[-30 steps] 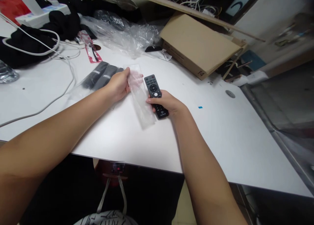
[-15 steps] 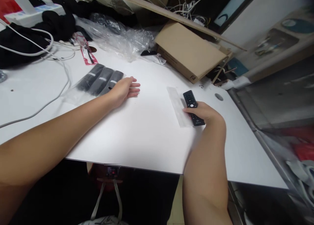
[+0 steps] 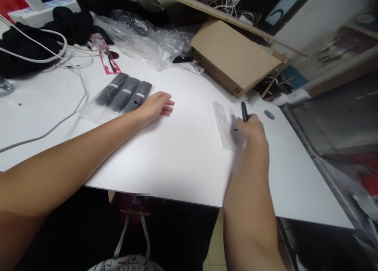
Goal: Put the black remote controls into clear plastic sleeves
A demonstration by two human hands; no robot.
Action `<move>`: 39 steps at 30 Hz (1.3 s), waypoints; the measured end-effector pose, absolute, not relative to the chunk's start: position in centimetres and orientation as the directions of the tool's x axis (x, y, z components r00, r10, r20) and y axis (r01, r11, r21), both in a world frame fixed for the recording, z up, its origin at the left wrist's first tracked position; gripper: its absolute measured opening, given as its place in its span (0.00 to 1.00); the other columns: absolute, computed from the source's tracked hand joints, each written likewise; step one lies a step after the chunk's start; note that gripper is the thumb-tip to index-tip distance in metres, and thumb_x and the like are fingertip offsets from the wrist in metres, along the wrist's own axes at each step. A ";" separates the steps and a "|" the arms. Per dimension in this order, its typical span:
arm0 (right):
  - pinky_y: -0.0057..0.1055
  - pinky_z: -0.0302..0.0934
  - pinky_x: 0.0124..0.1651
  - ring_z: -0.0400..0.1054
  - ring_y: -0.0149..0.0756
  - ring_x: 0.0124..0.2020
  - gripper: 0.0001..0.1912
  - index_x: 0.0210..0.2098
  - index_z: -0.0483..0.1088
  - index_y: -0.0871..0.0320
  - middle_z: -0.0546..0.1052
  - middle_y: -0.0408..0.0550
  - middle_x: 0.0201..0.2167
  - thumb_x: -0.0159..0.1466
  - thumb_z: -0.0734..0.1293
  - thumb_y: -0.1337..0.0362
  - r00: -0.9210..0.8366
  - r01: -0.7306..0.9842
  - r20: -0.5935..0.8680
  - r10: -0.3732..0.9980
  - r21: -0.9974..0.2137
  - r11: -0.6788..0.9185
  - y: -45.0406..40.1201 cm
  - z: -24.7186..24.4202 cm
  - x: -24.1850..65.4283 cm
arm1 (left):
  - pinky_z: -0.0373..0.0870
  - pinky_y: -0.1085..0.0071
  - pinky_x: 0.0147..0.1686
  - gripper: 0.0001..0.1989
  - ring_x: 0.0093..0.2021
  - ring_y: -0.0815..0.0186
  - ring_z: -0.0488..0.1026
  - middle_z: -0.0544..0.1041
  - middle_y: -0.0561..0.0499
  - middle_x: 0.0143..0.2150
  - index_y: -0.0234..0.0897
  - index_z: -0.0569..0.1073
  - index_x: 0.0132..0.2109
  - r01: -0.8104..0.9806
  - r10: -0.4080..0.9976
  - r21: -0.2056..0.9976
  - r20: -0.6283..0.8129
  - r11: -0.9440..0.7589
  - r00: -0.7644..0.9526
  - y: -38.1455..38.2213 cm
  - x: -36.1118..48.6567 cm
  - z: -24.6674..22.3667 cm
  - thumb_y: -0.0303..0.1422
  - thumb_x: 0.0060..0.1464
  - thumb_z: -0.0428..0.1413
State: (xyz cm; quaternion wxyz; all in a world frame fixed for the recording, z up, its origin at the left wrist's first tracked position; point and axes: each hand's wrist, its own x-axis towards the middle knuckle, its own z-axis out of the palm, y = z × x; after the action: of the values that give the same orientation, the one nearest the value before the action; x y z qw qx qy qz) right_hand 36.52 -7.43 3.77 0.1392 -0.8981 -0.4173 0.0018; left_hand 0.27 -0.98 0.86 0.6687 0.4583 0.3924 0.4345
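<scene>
Right hand (image 3: 251, 126) grips black remote (image 3: 244, 111) edge-up, long axis pointing away, clear sleeve (image 3: 223, 125) just left, roughly parallel; left hand (image 3: 156, 107) farther off, fingers loosely spread, empty.

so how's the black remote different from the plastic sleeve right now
The remote is dark and opaque; the plastic sleeve is pale and see-through.
The remote is held in the right hand, narrow side showing; the sleeve lies on the table, out of any grip.
The remote is partly hidden by the hand; the sleeve is mostly in view.
Both look long and narrow.
</scene>
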 end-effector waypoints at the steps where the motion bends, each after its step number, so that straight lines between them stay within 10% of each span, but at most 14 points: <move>1: 0.51 0.69 0.53 0.75 0.60 0.51 0.22 0.58 0.69 0.63 0.78 0.68 0.49 0.69 0.68 0.57 0.679 0.729 0.142 0.720 -0.247 -0.638 -7.2 3.4 36.4 | 0.78 0.65 0.41 0.06 0.39 0.62 0.79 0.79 0.38 0.49 0.36 0.71 0.45 -0.216 0.940 0.956 -0.124 0.199 0.319 -0.9 0.3 0.8 0.34 0.64 0.55; 31: 0.59 0.60 0.59 0.65 0.66 0.60 0.23 0.54 0.74 0.60 0.73 0.68 0.56 0.64 0.72 0.53 0.815 0.579 0.205 0.542 -0.232 -0.782 -6.9 1.4 37.6 | 0.77 0.61 0.44 0.10 0.40 0.59 0.78 0.79 0.37 0.47 0.35 0.72 0.45 -0.180 0.927 0.968 -0.100 0.175 0.362 -0.9 0.1 0.5 0.37 0.65 0.53; 39: 0.51 0.63 0.57 0.70 0.61 0.54 0.27 0.54 0.73 0.64 0.75 0.69 0.52 0.70 0.64 0.47 0.562 0.824 0.114 0.819 -0.160 -0.543 -5.3 2.7 30.6 | 0.76 0.62 0.43 0.09 0.40 0.59 0.78 0.79 0.38 0.46 0.36 0.72 0.44 -0.181 0.927 0.965 -0.117 0.191 0.356 -1.0 0.2 0.7 0.37 0.64 0.55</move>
State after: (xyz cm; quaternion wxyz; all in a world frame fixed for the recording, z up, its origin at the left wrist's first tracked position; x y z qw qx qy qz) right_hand 30.56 -5.32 2.70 0.0976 -0.8783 -0.4678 -0.0128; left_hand 0.18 -0.98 0.73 0.6678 0.4818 0.3870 0.4150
